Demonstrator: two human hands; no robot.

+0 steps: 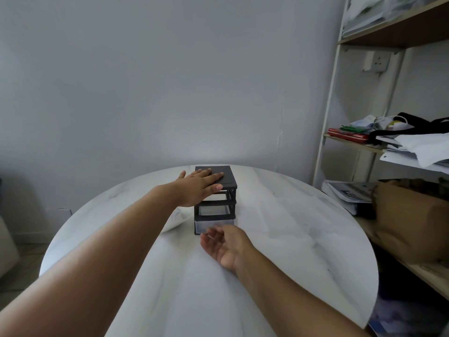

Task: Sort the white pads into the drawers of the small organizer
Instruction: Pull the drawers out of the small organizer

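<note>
A small black organizer (228, 177) with clear drawers stands near the far middle of the round white table (303, 239). My left hand (198, 188) lies flat on its top, fingers spread, holding nothing. My right hand (224, 244) is palm up just in front of the bottom drawer (206, 226), fingers curled at its front edge; I cannot tell whether they touch it. A white pad or soft white bag (176, 218) lies on the table at the organizer's left, partly hidden by my left forearm. The upper slots look open and dark.
A shelving unit (328, 113) stands at the right with papers, red folders and a black bag. A brown paper bag (408, 220) sits on a lower shelf close to the table's right edge. A plain wall is behind the table.
</note>
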